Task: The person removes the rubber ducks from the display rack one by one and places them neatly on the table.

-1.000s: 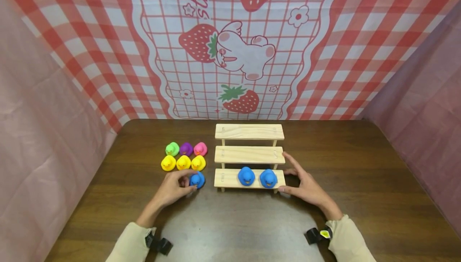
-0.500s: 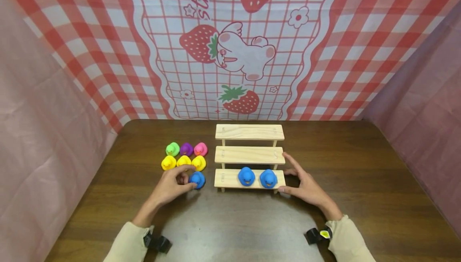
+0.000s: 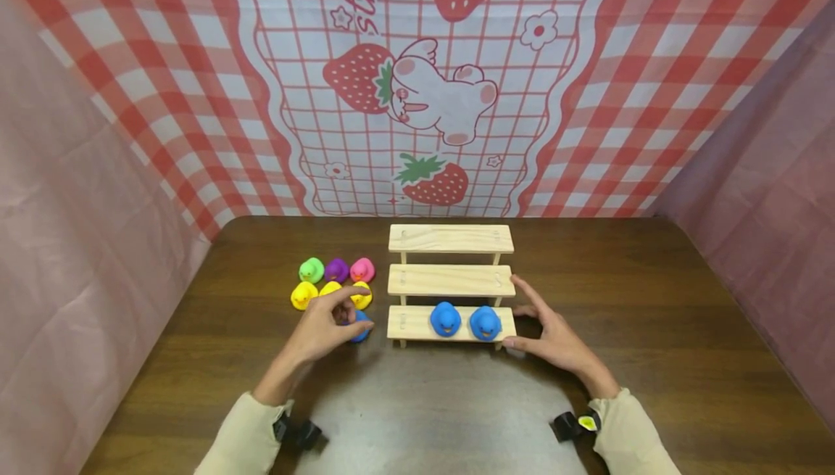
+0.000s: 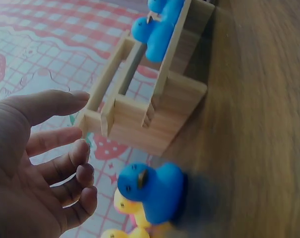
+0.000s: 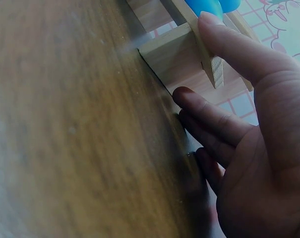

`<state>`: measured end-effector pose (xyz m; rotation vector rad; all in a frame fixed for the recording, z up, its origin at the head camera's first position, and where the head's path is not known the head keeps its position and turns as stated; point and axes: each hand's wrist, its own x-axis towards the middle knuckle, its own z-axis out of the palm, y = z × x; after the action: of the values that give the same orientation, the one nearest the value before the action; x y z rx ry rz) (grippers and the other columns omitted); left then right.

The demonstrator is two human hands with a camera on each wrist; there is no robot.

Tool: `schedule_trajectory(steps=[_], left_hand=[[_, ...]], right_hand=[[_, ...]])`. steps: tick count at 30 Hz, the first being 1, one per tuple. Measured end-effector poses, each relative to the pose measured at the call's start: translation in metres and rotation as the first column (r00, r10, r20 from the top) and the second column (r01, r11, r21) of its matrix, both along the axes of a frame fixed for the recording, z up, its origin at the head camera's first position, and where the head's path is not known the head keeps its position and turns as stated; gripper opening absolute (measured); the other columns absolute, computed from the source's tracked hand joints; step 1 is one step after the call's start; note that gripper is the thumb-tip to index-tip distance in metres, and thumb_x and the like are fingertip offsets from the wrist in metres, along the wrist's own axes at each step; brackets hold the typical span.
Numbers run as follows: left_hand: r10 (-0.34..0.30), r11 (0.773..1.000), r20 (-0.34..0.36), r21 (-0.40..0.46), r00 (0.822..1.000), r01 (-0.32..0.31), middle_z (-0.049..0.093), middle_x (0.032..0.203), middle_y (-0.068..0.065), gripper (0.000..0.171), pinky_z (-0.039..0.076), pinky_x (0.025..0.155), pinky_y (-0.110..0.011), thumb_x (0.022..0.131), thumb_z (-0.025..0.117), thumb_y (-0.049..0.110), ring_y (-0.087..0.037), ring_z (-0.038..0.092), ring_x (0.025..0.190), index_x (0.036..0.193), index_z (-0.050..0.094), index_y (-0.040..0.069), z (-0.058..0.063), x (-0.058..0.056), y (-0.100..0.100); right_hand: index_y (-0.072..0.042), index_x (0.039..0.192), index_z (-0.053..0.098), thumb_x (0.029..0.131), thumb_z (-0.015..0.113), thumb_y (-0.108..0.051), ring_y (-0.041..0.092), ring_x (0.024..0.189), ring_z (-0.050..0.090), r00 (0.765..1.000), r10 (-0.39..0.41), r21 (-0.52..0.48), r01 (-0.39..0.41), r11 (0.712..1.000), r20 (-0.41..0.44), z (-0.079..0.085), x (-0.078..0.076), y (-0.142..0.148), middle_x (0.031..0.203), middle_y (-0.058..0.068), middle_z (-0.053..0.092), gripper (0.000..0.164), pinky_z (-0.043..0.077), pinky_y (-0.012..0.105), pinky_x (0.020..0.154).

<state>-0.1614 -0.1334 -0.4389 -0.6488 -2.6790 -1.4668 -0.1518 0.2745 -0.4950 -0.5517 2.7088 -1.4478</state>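
My left hand [image 3: 326, 326] hovers over a blue rubber duck [image 4: 162, 193] on the table, partly hiding it in the head view. In the left wrist view its fingers are loosely bent, nothing between them, with a gap to the duck. My right hand [image 3: 554, 333] rests at the right end of a three-step wooden display stand [image 3: 450, 281]. Its thumb touches the lowest board and its index finger reaches the middle board's end. Two more blue rubber ducks, one centred [image 3: 446, 320] and one farther right [image 3: 485, 323], sit on the lowest step.
Left of the stand, yellow rubber ducks [image 3: 304, 295] form a row, partly behind my left hand. Behind them stand a green duck [image 3: 311, 270], a purple duck [image 3: 335, 270] and a pink duck [image 3: 362, 270]. A strawberry-print cloth [image 3: 417, 98] hangs behind the brown table [image 3: 652, 301].
My left hand had thumb and fingers at the blue duck; now it has come off it and shifted slightly up and right. The duck stays in place. My right hand has not moved.
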Motion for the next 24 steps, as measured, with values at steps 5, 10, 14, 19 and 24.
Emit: schedule_trajectory(steps=[5, 10, 14, 19, 24], left_hand=[[-0.039, 0.999, -0.029, 0.034, 0.999, 0.040, 0.059, 0.069, -0.004, 0.043, 0.043, 0.061, -0.020, 0.078, 0.083, 0.009, -0.003, 0.049, 0.064, 0.117, 0.067, 0.001, 0.004, -0.003, 0.013], [-0.080, 0.995, -0.031, 0.057, 0.996, 0.081, 0.058, 0.066, -0.003, 0.044, 0.044, 0.063, -0.022, 0.079, 0.082, 0.007, -0.002, 0.049, 0.062, 0.119, 0.066, -0.001, 0.006, -0.006, 0.028], [-0.112, 0.991, -0.038, 0.066, 0.993, 0.114, 0.059, 0.065, -0.005, 0.044, 0.046, 0.062, -0.022, 0.079, 0.081, 0.006, -0.001, 0.048, 0.061, 0.119, 0.066, -0.002, 0.007, -0.008, 0.041], [-0.148, 0.987, -0.014, 0.063, 0.989, 0.148, 0.060, 0.067, -0.007, 0.044, 0.042, 0.059, -0.017, 0.079, 0.081, 0.007, -0.001, 0.047, 0.059, 0.119, 0.066, -0.002, 0.004, -0.008, 0.055], [-0.155, 0.987, -0.032, 0.036, 0.987, 0.156, 0.060, 0.069, -0.008, 0.043, 0.043, 0.060, -0.017, 0.079, 0.082, 0.009, 0.000, 0.047, 0.060, 0.118, 0.067, 0.001, 0.003, -0.006, 0.065]], right_hand=[[-0.031, 0.160, 0.020, 0.081, 0.084, -0.020, 0.005, 0.114, 0.061, 1.000, -0.001, -0.001, 0.001, 1.000, -0.003, 0.000, 0.000, 0.000, 0.131, 0.016, 0.066, 0.102, 0.030, 0.071, 0.106], [-0.031, 0.160, 0.020, 0.081, 0.084, -0.021, 0.007, 0.114, 0.062, 1.000, -0.004, 0.003, 0.004, 1.000, -0.007, 0.000, -0.001, 0.000, 0.130, 0.016, 0.067, 0.103, 0.029, 0.072, 0.106], [-0.032, 0.160, 0.020, 0.081, 0.084, -0.022, 0.011, 0.115, 0.062, 1.000, -0.005, 0.008, 0.005, 1.000, -0.007, 0.000, -0.001, 0.000, 0.135, 0.016, 0.064, 0.103, 0.030, 0.072, 0.106], [-0.032, 0.160, 0.019, 0.081, 0.084, -0.021, 0.009, 0.115, 0.062, 1.000, -0.002, 0.007, 0.003, 1.000, -0.008, -0.001, -0.001, 0.000, 0.136, 0.016, 0.064, 0.103, 0.030, 0.073, 0.105], [-0.032, 0.160, 0.019, 0.081, 0.084, -0.021, 0.014, 0.116, 0.063, 1.000, -0.007, 0.007, 0.007, 1.000, -0.004, -0.002, 0.000, 0.000, 0.128, 0.016, 0.068, 0.103, 0.030, 0.073, 0.105]])
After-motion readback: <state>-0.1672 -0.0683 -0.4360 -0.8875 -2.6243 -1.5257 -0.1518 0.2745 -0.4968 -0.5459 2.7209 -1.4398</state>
